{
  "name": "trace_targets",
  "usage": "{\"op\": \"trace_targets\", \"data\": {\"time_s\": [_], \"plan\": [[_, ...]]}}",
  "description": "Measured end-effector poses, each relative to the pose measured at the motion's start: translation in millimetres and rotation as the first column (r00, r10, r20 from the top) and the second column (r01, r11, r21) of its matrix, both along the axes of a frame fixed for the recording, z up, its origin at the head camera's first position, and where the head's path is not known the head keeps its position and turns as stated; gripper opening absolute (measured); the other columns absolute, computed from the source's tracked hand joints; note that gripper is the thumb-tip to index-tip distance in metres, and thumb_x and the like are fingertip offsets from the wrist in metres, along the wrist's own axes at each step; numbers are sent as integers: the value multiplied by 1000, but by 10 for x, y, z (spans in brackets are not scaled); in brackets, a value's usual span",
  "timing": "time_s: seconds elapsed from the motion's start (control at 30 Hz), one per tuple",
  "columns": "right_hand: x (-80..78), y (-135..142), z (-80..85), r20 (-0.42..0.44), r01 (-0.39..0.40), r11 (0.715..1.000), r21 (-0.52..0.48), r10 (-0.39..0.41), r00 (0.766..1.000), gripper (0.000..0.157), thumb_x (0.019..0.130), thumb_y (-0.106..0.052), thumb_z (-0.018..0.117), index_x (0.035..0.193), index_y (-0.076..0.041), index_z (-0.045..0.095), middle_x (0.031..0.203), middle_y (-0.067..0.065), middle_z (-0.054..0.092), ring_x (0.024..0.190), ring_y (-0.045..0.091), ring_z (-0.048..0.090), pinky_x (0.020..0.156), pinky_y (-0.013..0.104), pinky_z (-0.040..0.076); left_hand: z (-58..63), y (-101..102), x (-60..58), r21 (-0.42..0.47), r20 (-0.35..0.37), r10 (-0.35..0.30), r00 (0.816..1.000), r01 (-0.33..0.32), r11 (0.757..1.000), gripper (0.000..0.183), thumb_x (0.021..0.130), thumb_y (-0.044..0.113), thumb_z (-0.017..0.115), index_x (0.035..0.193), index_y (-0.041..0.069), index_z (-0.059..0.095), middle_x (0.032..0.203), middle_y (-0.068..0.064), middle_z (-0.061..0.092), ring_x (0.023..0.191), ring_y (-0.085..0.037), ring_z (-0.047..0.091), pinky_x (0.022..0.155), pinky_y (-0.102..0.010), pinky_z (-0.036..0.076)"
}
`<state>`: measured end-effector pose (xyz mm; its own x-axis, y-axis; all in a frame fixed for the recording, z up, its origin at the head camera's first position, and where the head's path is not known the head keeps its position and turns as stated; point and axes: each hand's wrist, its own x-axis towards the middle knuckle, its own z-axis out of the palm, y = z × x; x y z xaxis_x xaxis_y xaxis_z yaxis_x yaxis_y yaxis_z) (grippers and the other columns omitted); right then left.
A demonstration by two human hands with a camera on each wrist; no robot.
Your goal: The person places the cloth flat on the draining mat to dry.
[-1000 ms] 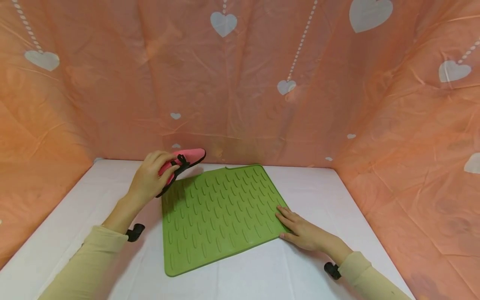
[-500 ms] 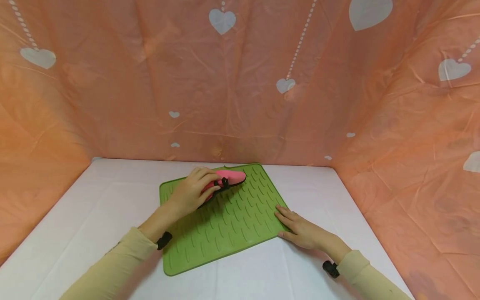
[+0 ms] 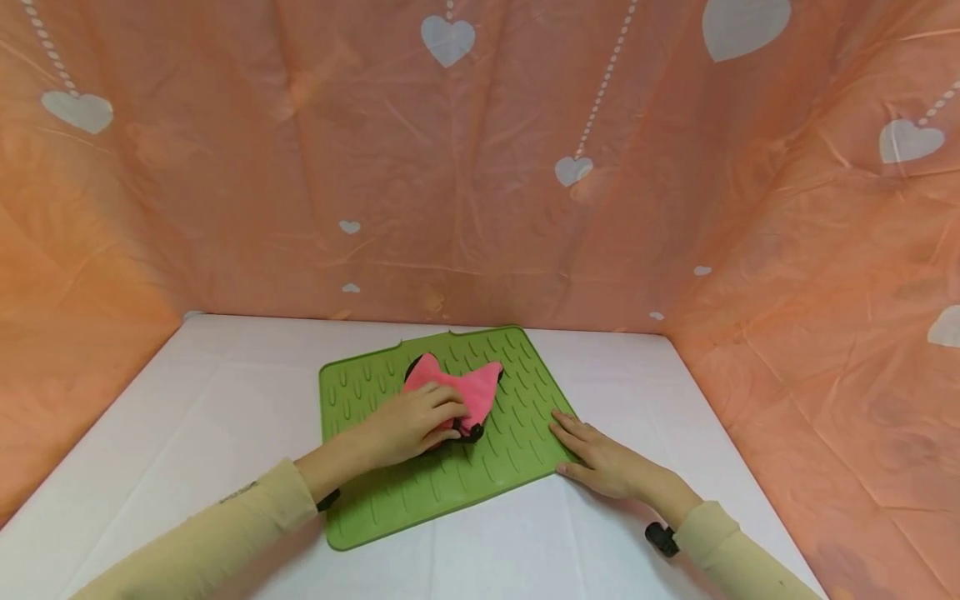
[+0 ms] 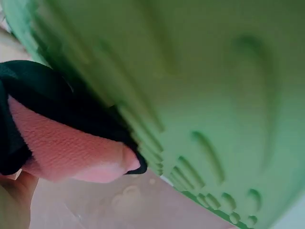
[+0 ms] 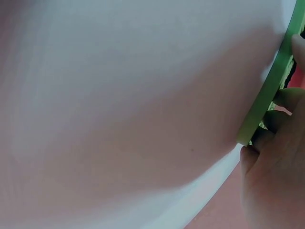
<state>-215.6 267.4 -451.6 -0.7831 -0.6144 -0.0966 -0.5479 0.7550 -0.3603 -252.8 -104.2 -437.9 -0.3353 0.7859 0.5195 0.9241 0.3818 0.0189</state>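
A pink fleece pad with black trim and a small black toggle-like piece (image 3: 480, 390) is in my left hand (image 3: 408, 425), over the middle of a green ridged mat (image 3: 375, 523). My fingers and thumb grip its near side, and two pink corners stick up beyond them. In the left wrist view the pink fleece pad (image 4: 66, 143) and its black edge lie close against the mat's ridges. My right hand (image 3: 609, 463) rests on the mat's right corner with fingers spread. The right wrist view shows the right hand (image 5: 281, 148) at the mat's green edge (image 5: 264, 100).
The mat sits askew on a white-covered table (image 3: 480, 554). Orange fabric (image 3: 480, 208) printed with white hearts hangs behind and at both sides. A small black device (image 3: 662, 540) is on the right wrist.
My left hand has carried the pink fleece pad from above the mat's far left corner right and down to its middle, and the pad now shows two upturned corners. The right hand stays put.
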Motion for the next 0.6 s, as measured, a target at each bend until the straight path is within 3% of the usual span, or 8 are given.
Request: {"op": "trace_targets", "data": {"time_s": [0.27, 0.43, 0.6], "plan": [[8, 2, 13, 16, 13, 1000, 4, -13, 1000, 70, 109, -40, 53, 161, 1, 32, 171, 18, 20, 155, 45, 20, 122, 60, 22, -59, -44, 122, -215, 69, 48, 996, -32, 976, 32, 96, 27, 77, 126, 15, 70, 122, -1, 66, 115, -20, 61, 98, -35, 54], [6, -4, 34, 19, 17, 1000, 13, -17, 1000, 70, 109, -41, 53, 161, 1, 32, 171, 18, 20, 154, 46, 21, 121, 61, 23, -52, -55, 169, -273, 110, 77, 991, -44, 961, 39, 99, 36, 72, 131, 16, 68, 127, 0, 64, 119, -21, 59, 100, -38, 53], [-30, -36, 91, 32, 38, 999, 15, -38, 999, 70, 106, -40, 60, 159, 0, 37, 169, 18, 25, 153, 46, 27, 119, 62, 27, -32, -65, 195, -276, 166, 90, 982, -41, 960, 45, 99, 43, 70, 135, 17, 65, 134, -1, 62, 124, -22, 56, 105, -43, 50]]}}
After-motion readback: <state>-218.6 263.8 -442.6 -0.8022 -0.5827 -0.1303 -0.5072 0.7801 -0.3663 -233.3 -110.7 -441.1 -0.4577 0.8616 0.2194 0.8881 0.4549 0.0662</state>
